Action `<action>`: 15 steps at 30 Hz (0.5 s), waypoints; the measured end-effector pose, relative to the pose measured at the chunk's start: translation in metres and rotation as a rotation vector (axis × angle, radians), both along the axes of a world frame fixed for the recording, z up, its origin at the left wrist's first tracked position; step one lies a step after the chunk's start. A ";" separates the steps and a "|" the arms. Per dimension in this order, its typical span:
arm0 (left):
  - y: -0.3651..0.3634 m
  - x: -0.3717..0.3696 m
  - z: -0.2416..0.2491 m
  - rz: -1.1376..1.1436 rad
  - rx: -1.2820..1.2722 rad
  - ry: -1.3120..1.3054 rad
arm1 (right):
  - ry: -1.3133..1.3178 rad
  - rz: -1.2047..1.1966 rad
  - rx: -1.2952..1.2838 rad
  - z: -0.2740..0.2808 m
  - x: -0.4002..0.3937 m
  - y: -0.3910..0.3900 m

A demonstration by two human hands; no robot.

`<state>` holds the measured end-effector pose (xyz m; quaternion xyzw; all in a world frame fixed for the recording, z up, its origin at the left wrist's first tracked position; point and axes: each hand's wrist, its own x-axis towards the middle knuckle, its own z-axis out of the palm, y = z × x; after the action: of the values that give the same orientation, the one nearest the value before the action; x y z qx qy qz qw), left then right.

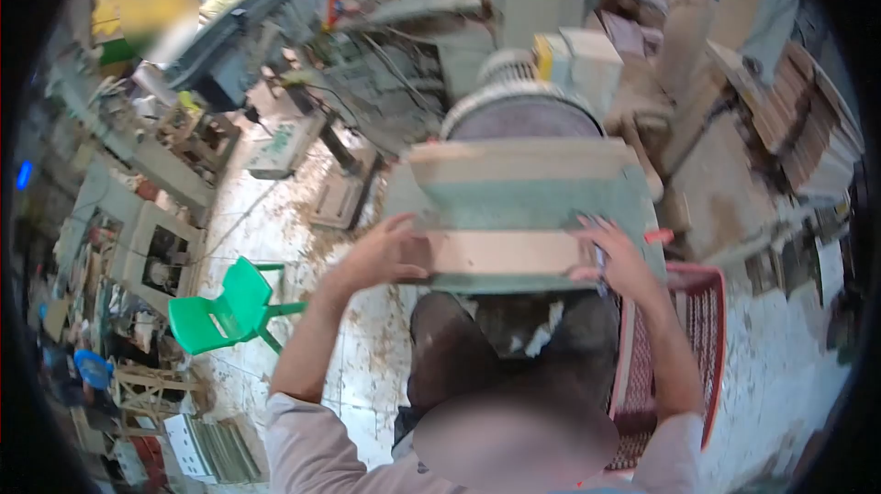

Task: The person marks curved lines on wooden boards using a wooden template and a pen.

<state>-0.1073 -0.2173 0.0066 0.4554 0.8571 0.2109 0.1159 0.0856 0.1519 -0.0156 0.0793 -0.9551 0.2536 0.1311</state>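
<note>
A flat, pale beige rectangular strip (500, 252) lies across the near part of a greenish work board (532, 205) in front of my lap. My left hand (390, 253) grips its left end, thumb toward me and fingers bent over the far side. At the opposite end, my right hand (613, 255) holds the strip with fingers curled over it. A slim bluish, dark object (602, 264) shows by the right fingers; its kind is too blurred to tell. Just right of that hand, a small red item (658, 236) sits at the board's edge.
A red plastic basket (718, 347) stands at my right. To the left are a green plastic chair (229, 310) and a platform scale (344, 196) on a littered tiled floor. Behind the board is a round drum-like object (523, 99), with stacked cardboard (808, 127) farther right.
</note>
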 end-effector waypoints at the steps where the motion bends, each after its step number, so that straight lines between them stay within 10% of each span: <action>1: -0.005 0.002 -0.006 0.086 0.058 0.057 | 0.037 -0.084 -0.156 -0.002 0.006 0.000; 6: -0.018 0.007 -0.029 0.427 0.249 -0.212 | 0.167 -0.546 -0.429 -0.034 0.032 0.008; 15: -0.021 0.009 -0.044 0.526 0.443 -0.488 | 0.215 -0.585 -0.595 -0.062 0.036 0.022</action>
<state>-0.0978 -0.2379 -0.0372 0.1718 0.8255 0.5142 0.1572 0.1220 0.1734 -0.0772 -0.2100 -0.8035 0.4604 0.3134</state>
